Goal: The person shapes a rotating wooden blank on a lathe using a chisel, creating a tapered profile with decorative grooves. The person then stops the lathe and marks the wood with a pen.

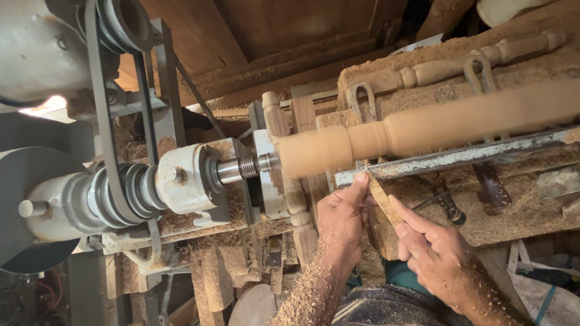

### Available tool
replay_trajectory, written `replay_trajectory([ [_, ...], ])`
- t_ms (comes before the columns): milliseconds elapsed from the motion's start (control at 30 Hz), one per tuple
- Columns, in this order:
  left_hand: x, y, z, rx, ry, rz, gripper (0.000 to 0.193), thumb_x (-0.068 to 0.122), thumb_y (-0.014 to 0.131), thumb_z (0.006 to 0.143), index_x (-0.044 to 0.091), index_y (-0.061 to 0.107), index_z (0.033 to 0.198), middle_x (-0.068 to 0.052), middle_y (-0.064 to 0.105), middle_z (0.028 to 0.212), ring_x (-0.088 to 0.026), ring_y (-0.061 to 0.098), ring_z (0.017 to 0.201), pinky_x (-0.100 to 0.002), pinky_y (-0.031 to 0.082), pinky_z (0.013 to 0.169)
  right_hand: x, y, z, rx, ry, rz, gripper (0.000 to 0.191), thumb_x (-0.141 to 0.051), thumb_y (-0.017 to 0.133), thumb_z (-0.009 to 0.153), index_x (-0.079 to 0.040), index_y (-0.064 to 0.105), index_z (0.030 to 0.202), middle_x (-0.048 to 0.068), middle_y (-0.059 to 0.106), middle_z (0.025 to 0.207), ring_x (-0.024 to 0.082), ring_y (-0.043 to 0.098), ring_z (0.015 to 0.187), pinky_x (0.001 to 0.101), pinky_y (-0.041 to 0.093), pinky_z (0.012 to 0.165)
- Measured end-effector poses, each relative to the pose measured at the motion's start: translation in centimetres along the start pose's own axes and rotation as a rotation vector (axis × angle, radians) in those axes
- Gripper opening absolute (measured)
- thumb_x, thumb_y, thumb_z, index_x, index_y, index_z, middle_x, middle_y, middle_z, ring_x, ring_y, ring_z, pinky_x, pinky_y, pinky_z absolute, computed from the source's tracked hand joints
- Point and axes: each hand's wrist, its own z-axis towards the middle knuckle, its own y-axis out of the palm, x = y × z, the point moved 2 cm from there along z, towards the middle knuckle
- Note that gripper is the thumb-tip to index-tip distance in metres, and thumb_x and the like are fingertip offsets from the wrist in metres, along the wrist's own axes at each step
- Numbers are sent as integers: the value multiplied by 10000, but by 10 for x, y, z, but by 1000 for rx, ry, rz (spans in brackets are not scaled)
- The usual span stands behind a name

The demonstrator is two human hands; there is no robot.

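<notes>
Sawdust is covering the wooden bench (528, 212) beneath a belt-driven lathe, and wood chips are clinging to both forearms of the person standing at it. A pale wooden spindle (446, 127) is sitting horizontally between the lathe centres, just above the long metal tool rest (485, 153). The left hand (340, 219) is reaching up with fingers curled, its thumb and fingertips (361, 184) pinching the upper end of a narrow wood-handled tool (382, 203) against the left end of the tool rest. The right hand (435, 256) is gripping the lower part of the same tool, index finger (409, 215) lying extended along it and the remaining fingers folded closed. The tool tip is pointing toward the spindle near its turned groove; contact cannot be confirmed. A finished turned baluster (468, 62) is lying on the shelf behind.
</notes>
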Motion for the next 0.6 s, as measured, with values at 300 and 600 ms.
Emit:
replay_trajectory([
  [300,0,-1,2,-22,18,-38,374,334,751,941,29,750,725,-5,673,612,-51,448,462,-226,331,441,-3,-3,3,-9,-26,-111,494,-265,580,1003,-267,535,1495,15,545,637,84,411,448,267,367,380],
  [600,1,-1,-1,-15,-2,-43,396,343,743,940,27,737,702,0,616,555,-55,404,427,-235,294,407,1,-9,10,-43,-137,-157,528,-244,573,985,-253,533,1511,13,571,638,56,441,486,235,412,410],
])
